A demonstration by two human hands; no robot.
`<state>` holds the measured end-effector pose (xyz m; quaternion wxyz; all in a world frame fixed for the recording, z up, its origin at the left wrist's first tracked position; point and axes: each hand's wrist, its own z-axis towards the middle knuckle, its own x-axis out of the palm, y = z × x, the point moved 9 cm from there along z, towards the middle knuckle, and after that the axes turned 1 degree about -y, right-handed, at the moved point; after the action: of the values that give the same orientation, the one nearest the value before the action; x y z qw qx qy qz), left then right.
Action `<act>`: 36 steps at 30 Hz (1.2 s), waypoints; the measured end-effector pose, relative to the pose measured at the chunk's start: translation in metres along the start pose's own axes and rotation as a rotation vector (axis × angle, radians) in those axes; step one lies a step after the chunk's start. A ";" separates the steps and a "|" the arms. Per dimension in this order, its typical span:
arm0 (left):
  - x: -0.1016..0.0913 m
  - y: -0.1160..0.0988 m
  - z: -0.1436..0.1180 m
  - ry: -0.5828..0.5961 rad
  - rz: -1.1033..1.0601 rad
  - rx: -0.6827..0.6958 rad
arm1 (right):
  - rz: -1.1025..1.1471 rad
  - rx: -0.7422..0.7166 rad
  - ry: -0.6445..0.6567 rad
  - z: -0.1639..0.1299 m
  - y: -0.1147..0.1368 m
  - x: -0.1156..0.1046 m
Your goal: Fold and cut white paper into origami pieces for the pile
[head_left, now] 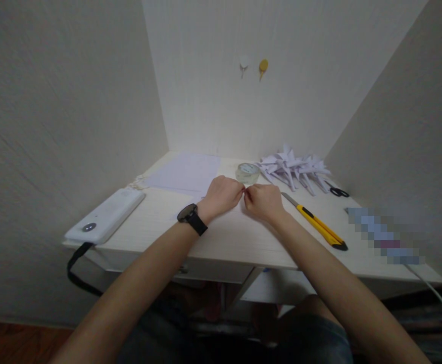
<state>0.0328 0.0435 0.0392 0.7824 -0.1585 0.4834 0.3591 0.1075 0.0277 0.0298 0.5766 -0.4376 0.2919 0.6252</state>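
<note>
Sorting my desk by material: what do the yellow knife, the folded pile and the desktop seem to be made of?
Yellow knife: glossy plastic body, likely with a grey metal blade at its tip. Folded pile: thin white paper, sharply creased. Desktop: pale wood-grain laminate, matte, probably over board.

I'm looking at a home craft corner: a small pale wooden desk boxed in by plain cream walls, holding a heap of folded white paper shapes, a yellow utility knife and black-handled scissors.
</note>
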 end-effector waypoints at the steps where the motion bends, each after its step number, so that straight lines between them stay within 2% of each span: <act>1: 0.000 0.002 0.000 0.000 -0.010 -0.018 | 0.015 0.028 -0.011 0.000 -0.001 0.001; 5: -0.002 0.008 0.000 -0.020 -0.027 -0.082 | 0.059 0.125 -0.067 -0.002 -0.004 0.000; 12: -0.005 0.012 0.000 -0.045 -0.032 -0.132 | 0.088 0.126 -0.097 0.000 -0.002 0.000; 19: -0.006 0.010 0.000 -0.092 -0.044 -0.069 | 0.127 0.041 -0.113 0.000 -0.003 -0.001; 28: -0.010 0.005 0.000 -0.072 -0.026 -0.026 | 0.132 0.020 -0.102 -0.001 -0.002 -0.002; 32: -0.009 0.010 0.001 -0.029 -0.043 -0.074 | 0.177 0.063 -0.107 0.001 -0.007 -0.003; 36: -0.010 0.023 0.004 -0.043 -0.169 -0.151 | 0.260 0.089 -0.136 0.003 -0.018 -0.006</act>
<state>0.0159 0.0578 0.0524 0.8060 -0.2492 0.4230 0.3307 0.1243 0.0310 0.0389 0.5281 -0.3270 0.3337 0.7091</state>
